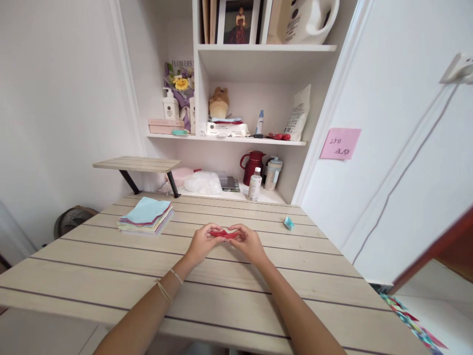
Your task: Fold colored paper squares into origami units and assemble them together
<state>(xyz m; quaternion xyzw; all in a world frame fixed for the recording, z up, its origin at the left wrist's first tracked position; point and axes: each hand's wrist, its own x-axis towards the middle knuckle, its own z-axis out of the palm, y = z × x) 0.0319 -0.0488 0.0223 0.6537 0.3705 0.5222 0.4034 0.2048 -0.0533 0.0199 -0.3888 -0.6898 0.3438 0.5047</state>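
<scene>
The left hand (201, 241) and right hand (250, 242) gripped opposite ends of the folded red paper (225, 235) between thumbs and fingers. The paper was positioned between both hands, over the slatted tabletop (231, 296). A stack of coloured paper sheets (146, 212) lay to the left; a folded turquoise paper piece (288, 223) lay to the right. Behind, a white-capped bottle (254, 186) stood near the red jug (253, 165).

We get bright, soft light across the bench (229, 305), with only faint shadows. Right of the bench, the cable (397, 183) throws a pale shadow. Beyond the bench, the shelf unit (266, 48) splays with wide-angle distortion.
</scene>
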